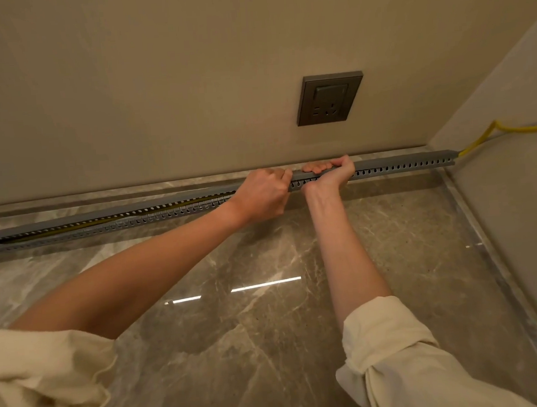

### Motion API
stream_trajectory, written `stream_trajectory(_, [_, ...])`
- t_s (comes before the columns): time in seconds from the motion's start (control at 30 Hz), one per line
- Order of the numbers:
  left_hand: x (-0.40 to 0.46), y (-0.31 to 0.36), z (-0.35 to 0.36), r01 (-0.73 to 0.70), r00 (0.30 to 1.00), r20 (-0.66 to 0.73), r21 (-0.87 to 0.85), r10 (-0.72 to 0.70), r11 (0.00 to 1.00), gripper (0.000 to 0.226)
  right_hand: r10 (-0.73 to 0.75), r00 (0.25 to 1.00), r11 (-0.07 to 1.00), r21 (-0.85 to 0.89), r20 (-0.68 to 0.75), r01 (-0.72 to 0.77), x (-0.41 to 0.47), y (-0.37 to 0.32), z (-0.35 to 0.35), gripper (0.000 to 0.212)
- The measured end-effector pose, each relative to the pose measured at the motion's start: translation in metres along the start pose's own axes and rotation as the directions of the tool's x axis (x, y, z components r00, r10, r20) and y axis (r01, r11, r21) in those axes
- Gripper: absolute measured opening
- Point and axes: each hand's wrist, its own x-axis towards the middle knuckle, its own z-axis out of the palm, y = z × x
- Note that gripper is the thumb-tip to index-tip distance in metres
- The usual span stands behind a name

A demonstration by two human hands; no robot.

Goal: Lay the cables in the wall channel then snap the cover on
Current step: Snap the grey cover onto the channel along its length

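Your two hands meet on the grey slotted channel (401, 167) that runs along the foot of the beige wall (157, 84), lying on the polished marble floor (269, 330). Your left hand (261, 194) sits knuckles-up on the channel, fingers curled and bunched together, its fingertips pressing down on the end of the grey cover (297, 175) just beside your other hand. Your right hand (328, 175) wraps the channel from the front, palm toward you, the fingers (317, 168) lying side by side over the top of the cover and the thumb along the near side. To the right of your hands the cover lies closed along the channel as far as its end near the corner. To the left of your hands the channel is open at the top, and a yellow cable (72, 228) shows inside it together with a darker line; you cannot tell whether that is a second cable. The yellow cable (479, 139) comes out of the channel's right end and bends away along the side wall. A grey socket (329, 99) sits on the wall above your right hand. Both cream sleeves (395, 353) are rolled up your forearms.
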Motion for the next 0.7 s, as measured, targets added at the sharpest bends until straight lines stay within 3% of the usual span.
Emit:
stream_trajectory(0.17, [-0.002,-0.001,0.006,-0.042,0.999,-0.005,0.014,0.042,0.999,0.018,0.010,0.998,0.999,-0.041,-0.061,-0.012,0.005,0.002,-0.004,0.031])
stream_trajectory(0.47, [-0.013,-0.028,0.009,0.122,0.992,-0.007,-0.240,-0.128,0.963,0.044,0.070,0.997,0.991,0.114,0.025,-0.072,0.011,0.003,-0.010,0.027])
stream_trajectory(0.7, [-0.068,-0.072,0.006,0.193,0.980,-0.012,-0.171,-0.198,0.966,0.051,0.066,0.998,0.992,0.108,0.003,-0.066,0.012,0.002,-0.011,0.032])
